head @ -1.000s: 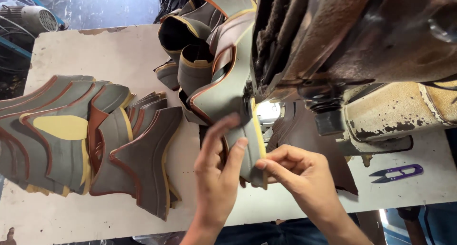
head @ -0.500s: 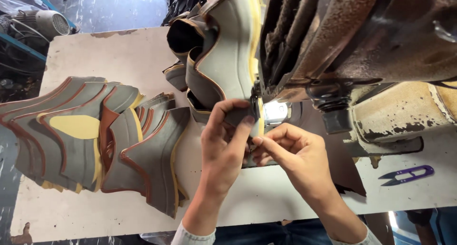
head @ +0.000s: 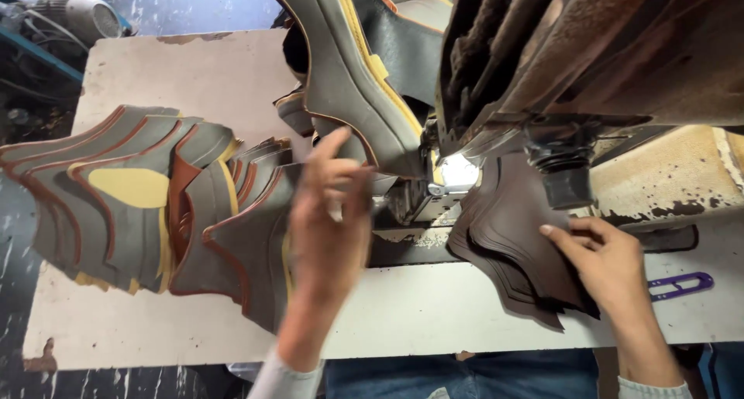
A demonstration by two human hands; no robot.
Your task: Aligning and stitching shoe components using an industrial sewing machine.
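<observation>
left hand (head: 329, 213): fingers spread, flat against grey shoe upper (head: 341, 81) at sewing machine (head: 589, 66) needle, no grasp | right hand (head: 612, 263): fingers loosely extended, fingertips pressing dark brown leather stack (head: 508, 228) beside machine | grey cut pieces (head: 132, 197) fanned at table's (head: 426, 310) left

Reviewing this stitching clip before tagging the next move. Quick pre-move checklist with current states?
1. Left hand on the grey piece at the sewing machine: ok.
2. Right hand on the dark brown stack: ok, fingertips rest on top.
3. Single brown piece separated: cannot tell.
4. Needle area lit: ok, lamp on.
5. Fingers away from needle: cannot tell, needle hidden.
6. Purple snips within reach on the table: ok, beside right hand.
</observation>
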